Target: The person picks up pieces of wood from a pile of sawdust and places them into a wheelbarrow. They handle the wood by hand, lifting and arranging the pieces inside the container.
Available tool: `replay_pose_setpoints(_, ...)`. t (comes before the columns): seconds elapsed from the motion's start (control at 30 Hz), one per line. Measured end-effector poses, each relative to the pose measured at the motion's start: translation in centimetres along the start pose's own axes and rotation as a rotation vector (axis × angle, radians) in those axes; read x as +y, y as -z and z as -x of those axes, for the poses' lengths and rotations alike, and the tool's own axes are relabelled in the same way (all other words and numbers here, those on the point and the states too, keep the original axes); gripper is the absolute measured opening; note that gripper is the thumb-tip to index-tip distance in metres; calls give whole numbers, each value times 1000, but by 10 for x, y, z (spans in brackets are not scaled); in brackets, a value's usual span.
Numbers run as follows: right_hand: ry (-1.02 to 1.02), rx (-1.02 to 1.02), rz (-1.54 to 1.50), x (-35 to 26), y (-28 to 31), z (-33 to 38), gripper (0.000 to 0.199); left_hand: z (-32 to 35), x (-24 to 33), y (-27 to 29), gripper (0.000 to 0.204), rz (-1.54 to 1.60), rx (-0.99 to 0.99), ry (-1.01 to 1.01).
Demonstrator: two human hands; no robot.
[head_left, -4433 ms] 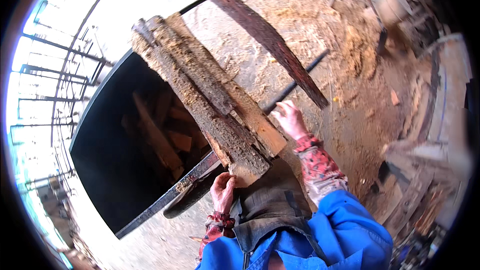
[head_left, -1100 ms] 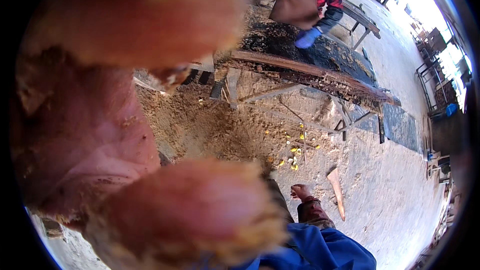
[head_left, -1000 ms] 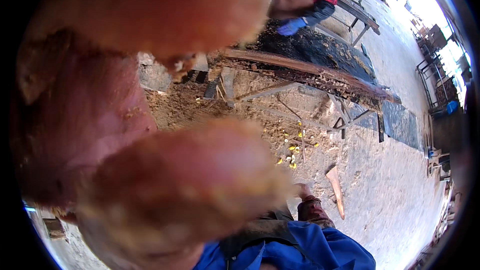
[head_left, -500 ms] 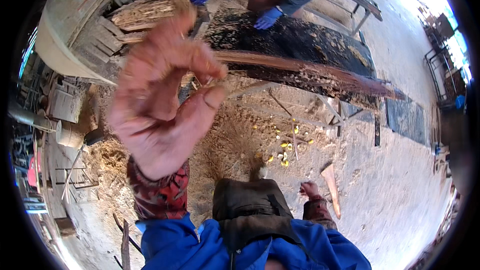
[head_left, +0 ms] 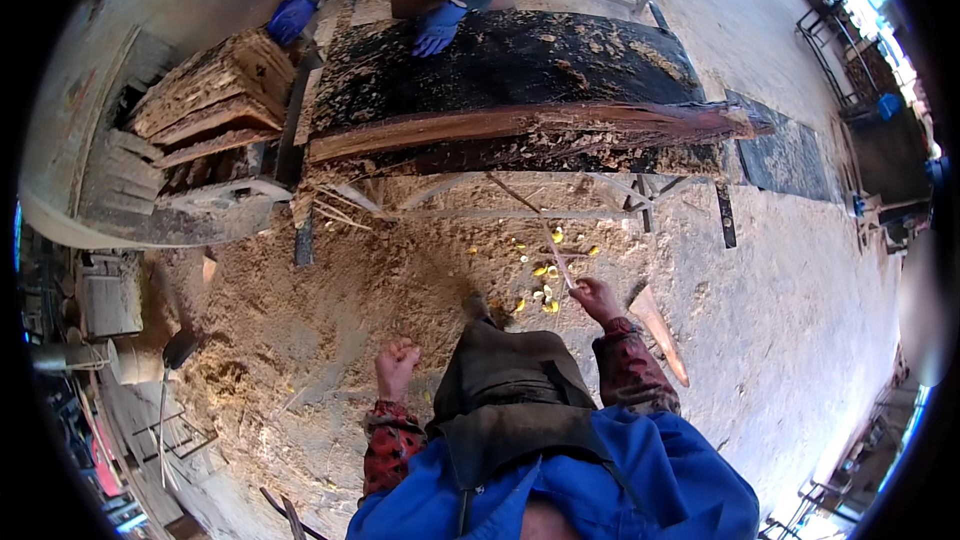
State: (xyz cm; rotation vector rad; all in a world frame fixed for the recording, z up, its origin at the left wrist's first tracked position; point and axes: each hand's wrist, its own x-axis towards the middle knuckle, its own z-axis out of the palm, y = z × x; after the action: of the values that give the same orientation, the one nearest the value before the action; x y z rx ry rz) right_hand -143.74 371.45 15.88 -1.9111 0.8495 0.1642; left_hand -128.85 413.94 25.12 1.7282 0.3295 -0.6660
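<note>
My left hand (head_left: 397,368) hangs low beside the left of my dark apron (head_left: 515,370), over the sawdust-strewn floor. Its fingers are curled into a loose fist, and nothing shows in them. My right hand (head_left: 597,300), out ahead of the apron's right side, is also closed, with no object visible in it. The end of a thin stick (head_left: 555,252) on the floor lines up with its fingertips; contact appears to be only overlap. Farther off, a long reddish-brown wooden plank (head_left: 520,123) lies along the near edge of a black, chip-covered table (head_left: 400,70). Neither hand touches it.
Across the table, a co-worker's blue-gloved hands rest on stacked rough wood (head_left: 215,85) and the tabletop. A large pale rounded machine housing (head_left: 75,180) stands left. Yellow fruit pieces (head_left: 545,272), sawdust (head_left: 340,280) and a wood wedge (head_left: 660,335) lie on the floor.
My left hand has dropped from high in front of the view down to my side. My right hand has moved forward. The view has shifted, showing more of the stacked wood.
</note>
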Motion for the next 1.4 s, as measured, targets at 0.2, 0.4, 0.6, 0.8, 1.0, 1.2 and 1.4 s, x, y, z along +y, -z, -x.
replay_pose_setpoints(0.2,214,146,-86,-67,29,-57,46,-57,-17,-5,27,23,-111,-21)
replay_pose_setpoints(0.4,272,243,161,-116,77,-132,50,-87,41,-55,27,79,-128,-61)
replay_pose_setpoints(0.6,588,301,609,-171,145,-232,79,-101,80,-140,25,184,-43,-67)
replay_pose_setpoints(0.8,744,162,952,-162,179,-303,102,-81,110,-252,26,271,-14,35)
replay_pose_setpoints(1.0,780,-23,918,-177,202,-321,115,-61,129,-335,22,329,27,48)
replay_pose_setpoints(1.2,699,-231,1024,-203,215,-351,95,-72,142,-367,24,295,-33,45)
replay_pose_setpoints(1.4,894,-207,802,-188,223,-363,19,-98,148,-389,22,361,-63,-14)
